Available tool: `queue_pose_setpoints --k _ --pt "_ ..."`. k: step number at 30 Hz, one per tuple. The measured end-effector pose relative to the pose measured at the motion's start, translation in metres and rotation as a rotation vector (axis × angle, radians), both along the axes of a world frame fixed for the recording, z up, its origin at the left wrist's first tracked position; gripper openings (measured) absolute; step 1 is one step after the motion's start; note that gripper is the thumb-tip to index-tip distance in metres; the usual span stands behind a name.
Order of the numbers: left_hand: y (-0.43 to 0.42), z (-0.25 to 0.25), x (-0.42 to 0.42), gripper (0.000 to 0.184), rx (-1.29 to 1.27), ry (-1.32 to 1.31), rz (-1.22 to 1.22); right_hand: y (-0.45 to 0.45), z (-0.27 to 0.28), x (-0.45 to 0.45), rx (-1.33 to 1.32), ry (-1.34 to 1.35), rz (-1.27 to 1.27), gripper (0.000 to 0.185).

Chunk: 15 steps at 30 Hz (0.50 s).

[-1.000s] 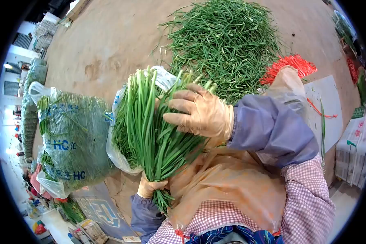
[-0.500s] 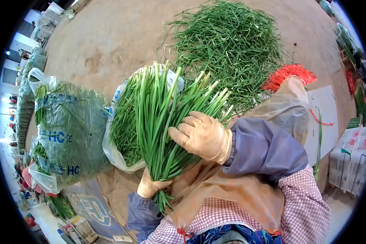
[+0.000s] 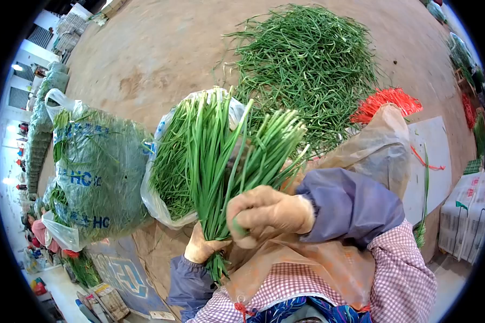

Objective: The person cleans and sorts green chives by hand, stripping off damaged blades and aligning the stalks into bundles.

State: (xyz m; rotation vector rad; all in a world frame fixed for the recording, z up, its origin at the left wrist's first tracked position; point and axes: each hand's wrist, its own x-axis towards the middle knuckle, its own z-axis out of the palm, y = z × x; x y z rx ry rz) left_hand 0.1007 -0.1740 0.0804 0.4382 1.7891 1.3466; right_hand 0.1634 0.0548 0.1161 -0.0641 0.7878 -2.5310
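My left hand (image 3: 202,247), in a pale glove, is closed around the lower leafy end of a bunch of green chives (image 3: 213,156). The bunch stands upright, its pale stem ends fanned out at the top in two clumps. In front of its right lower side is my right hand (image 3: 269,215), gloved too and slightly blurred. Its fingers are curled in, and a bit of green leaf shows between them. Behind the bunch, an open plastic bag (image 3: 148,196) holds more chives.
A full printed plastic bag (image 3: 105,177) stands at left. Ahead lies a large heap of loose chives (image 3: 307,70), with red ties (image 3: 385,105) beside it. A white board (image 3: 431,156) and a white crate (image 3: 463,215) are at right.
My right hand has dropped from the middle of the bunch to its lower right side, its fingers now curled tighter. The bunch has parted into two clumps. My left hand keeps its grip.
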Motion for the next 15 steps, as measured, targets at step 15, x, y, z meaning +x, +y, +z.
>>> queue_pose_setpoints --k 15 --pt "-0.011 -0.029 -0.011 0.049 -0.029 0.146 -0.116 0.189 0.011 0.000 1.297 0.166 -1.396 0.025"
